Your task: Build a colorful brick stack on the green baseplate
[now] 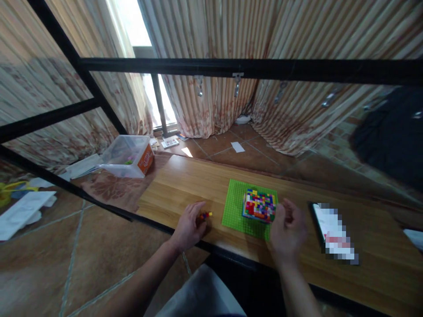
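Note:
My left hand (191, 226) rests on the wooden table with its fingers curled round a few small toy bricks (206, 215) in red, yellow and dark colours. To its right lies a green baseplate (232, 204). On the plate stands a low block of many-coloured toy bricks (259, 206). At the right edge of the plate is my right hand (288, 229), closed, thumb and fingers drawn together beside the brick block. Whatever those fingers hold, if anything, is hidden.
A phone (333, 233) with a blurred-out screen lies right of my right hand on the table (178, 176). A clear plastic box (122, 152) stands on the floor beyond the table's left end. A black metal frame (185, 66) crosses in front of the curtains.

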A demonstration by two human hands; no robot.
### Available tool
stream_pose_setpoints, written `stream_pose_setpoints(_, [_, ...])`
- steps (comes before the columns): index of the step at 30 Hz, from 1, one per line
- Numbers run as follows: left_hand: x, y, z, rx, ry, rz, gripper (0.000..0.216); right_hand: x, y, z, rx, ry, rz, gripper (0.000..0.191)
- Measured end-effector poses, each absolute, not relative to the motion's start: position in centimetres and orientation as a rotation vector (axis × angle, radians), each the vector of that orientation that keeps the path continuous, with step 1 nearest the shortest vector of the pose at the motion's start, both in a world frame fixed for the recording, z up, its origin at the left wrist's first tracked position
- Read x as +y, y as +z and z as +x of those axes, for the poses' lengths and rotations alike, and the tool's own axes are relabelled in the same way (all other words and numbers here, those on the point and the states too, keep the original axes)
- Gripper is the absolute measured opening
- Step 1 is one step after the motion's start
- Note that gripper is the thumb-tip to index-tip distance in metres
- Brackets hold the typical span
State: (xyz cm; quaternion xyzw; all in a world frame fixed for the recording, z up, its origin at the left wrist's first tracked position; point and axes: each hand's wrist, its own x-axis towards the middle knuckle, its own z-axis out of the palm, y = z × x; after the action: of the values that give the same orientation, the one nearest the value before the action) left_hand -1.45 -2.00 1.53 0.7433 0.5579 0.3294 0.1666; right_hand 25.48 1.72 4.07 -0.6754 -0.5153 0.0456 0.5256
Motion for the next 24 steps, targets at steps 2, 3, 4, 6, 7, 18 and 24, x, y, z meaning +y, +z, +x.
stream_pose_setpoints(2, [-1.9, 1.3, -1.4, 1.606, 0.937, 2.100, 0.053, 0.7, 4.9, 23.7, -1.396, 0.134, -1.475, 0.031])
stream_pose_setpoints(3, [-1.9, 1.1, -1.4, 1.619, 0.932, 2.094, 0.051, 0.2, 5.0, 22.5, -1.484, 0.184, -1.404, 0.027])
stream_pose_setpoints(4, [-1.8, 1.0, -1.3, 1.634, 0.926, 2.090, 0.049, -0.3, 4.9, 21.3, -1.587, 0.245, -1.352, 0.025])
stream_pose_setpoints(6, [-1.6, 0.8, -1.2, 1.658, 0.911, 2.084, 0.048, -0.8, 4.2, 18.7, -1.787, 0.366, -1.264, 0.026])
stream_pose_setpoints(7, [-1.5, 0.8, -1.2, 1.661, 0.904, 2.086, 0.047, -0.9, 3.7, 17.5, -1.865, 0.417, -1.246, 0.027])
stream_pose_setpoints(18, [0.0, -0.6, -1.9, 1.601, 0.960, 2.059, 0.033, 0.9, 1.3, 13.1, -2.215, 0.423, -1.447, 0.017])
stream_pose_setpoints(24, [0.2, -0.9, -2.1, 1.647, 0.965, 2.067, 0.031, 1.1, 0.7, 12.9, -2.182, 0.412, -1.466, 0.014])
